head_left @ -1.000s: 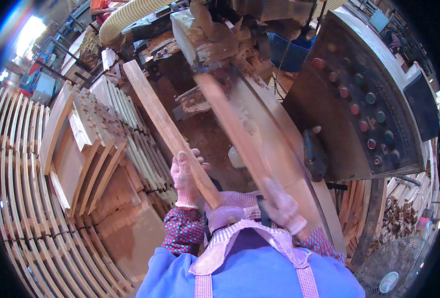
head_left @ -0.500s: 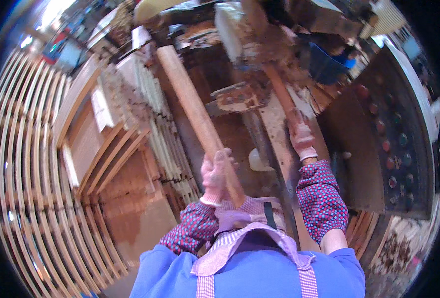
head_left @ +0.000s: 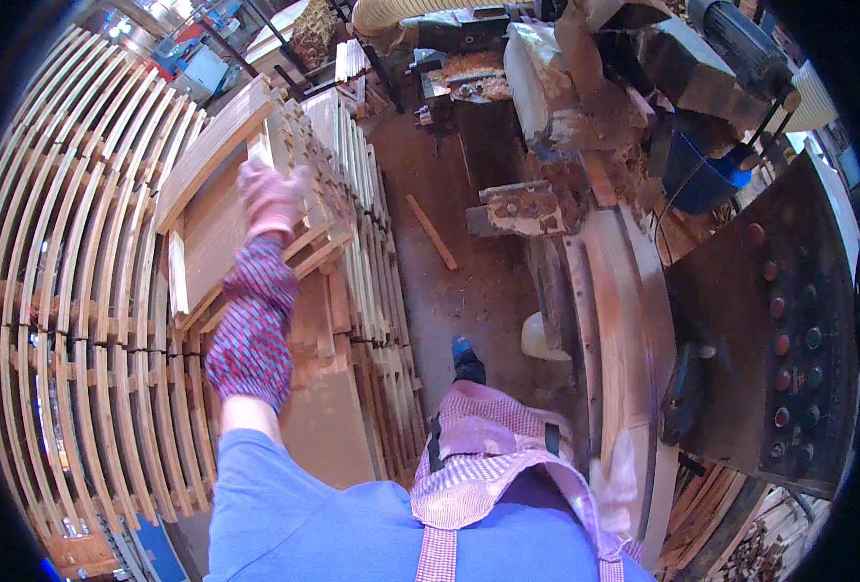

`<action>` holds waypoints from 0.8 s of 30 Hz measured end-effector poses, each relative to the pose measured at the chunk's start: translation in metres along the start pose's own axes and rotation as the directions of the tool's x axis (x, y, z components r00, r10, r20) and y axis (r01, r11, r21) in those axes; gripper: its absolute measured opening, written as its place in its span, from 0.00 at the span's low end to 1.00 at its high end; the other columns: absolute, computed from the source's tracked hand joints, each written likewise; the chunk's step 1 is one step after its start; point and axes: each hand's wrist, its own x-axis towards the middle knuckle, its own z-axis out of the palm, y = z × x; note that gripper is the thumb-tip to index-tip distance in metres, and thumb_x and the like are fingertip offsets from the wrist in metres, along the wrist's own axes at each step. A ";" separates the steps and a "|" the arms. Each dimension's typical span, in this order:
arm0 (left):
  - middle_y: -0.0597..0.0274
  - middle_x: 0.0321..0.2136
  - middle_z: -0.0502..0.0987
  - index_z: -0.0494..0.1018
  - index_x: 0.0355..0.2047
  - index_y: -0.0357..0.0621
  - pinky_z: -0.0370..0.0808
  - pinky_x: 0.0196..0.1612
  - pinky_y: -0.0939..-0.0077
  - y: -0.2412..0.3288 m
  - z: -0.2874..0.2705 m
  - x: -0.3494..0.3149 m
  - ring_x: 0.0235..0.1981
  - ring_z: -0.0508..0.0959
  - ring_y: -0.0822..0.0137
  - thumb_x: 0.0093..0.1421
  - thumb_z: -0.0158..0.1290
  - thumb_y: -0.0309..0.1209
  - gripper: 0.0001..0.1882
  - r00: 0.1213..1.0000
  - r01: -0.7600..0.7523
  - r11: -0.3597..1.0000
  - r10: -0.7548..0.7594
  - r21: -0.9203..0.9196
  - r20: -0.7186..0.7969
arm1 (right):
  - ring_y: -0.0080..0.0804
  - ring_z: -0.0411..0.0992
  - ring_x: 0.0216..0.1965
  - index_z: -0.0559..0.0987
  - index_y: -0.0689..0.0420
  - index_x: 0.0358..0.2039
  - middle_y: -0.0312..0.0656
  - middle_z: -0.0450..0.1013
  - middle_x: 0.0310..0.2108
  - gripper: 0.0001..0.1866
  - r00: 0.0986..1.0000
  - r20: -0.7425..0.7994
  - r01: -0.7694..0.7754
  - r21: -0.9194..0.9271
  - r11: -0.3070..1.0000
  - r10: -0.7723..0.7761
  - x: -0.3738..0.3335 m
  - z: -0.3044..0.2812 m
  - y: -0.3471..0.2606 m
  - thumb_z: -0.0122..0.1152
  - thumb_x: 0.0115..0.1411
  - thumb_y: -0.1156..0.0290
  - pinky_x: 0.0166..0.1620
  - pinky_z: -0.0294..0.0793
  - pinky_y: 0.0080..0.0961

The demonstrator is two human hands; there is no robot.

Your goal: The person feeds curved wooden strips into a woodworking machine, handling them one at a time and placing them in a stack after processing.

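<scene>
My left hand (head_left: 273, 199), in a pink glove, reaches out to the stack of wooden boards (head_left: 218, 233) on the left. It is over the upper boards; motion smears its fingers, so I cannot tell whether it grips one. My right hand (head_left: 619, 485), also gloved and blurred, is low beside my apron, at the near end of a long wooden board (head_left: 612, 301). That board lies along the bed of a woodworking machine (head_left: 658, 320), its far end towards the dusty machine head (head_left: 566, 136). The right fingers do not show clearly.
Curved wooden slats (head_left: 71, 291) are racked at far left. A control panel (head_left: 789, 330) with coloured buttons stands on the right, a blue bucket (head_left: 701, 175) beyond it. A loose wood strip (head_left: 432, 233) lies on the floor ahead of my foot (head_left: 465, 359).
My left hand no longer holds the long board and has moved left to the stack. My right hand has come back towards my body from farther along the machine bed. My view has shifted.
</scene>
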 end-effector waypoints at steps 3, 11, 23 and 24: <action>0.43 0.56 0.69 0.68 0.56 0.34 0.67 0.59 0.57 -0.073 0.020 0.056 0.58 0.70 0.47 0.46 0.64 0.51 0.43 0.883 0.363 0.920 -0.390 0.146 0.261 | 0.59 0.59 0.62 0.59 0.65 0.64 0.61 0.59 0.62 0.37 0.999 0.006 -0.045 -0.109 0.993 0.046 -0.020 0.005 0.019 0.59 0.54 0.71 0.64 0.59 0.46; 0.40 0.35 0.80 0.75 0.40 0.27 0.77 0.39 0.64 -0.087 -0.022 0.019 0.39 0.82 0.53 0.49 0.60 0.38 0.25 0.821 0.267 0.963 -0.216 -0.021 0.529 | 0.53 0.59 0.62 0.63 0.62 0.62 0.55 0.62 0.61 0.28 0.993 -0.026 0.088 -0.522 0.848 -0.119 0.205 0.016 -0.020 0.47 0.63 0.62 0.67 0.53 0.45; 0.58 0.36 0.77 0.67 0.51 0.34 0.80 0.38 0.70 0.013 -0.136 -0.313 0.33 0.79 0.65 0.62 0.54 0.34 0.21 0.714 0.648 -0.382 0.002 -0.660 0.700 | 0.47 0.64 0.60 0.70 0.59 0.59 0.50 0.67 0.59 0.25 0.972 -0.068 0.228 0.026 0.973 -0.225 0.366 0.025 -0.109 0.53 0.62 0.65 0.64 0.60 0.38; 0.56 0.37 0.77 0.67 0.52 0.33 0.79 0.41 0.69 0.033 -0.139 -0.330 0.36 0.80 0.63 0.61 0.55 0.36 0.24 0.710 0.640 -0.388 -0.029 -0.663 0.703 | 0.45 0.66 0.59 0.72 0.61 0.57 0.49 0.69 0.57 0.23 0.930 -0.055 0.362 0.304 0.881 -0.363 0.337 0.019 -0.134 0.55 0.62 0.66 0.62 0.62 0.35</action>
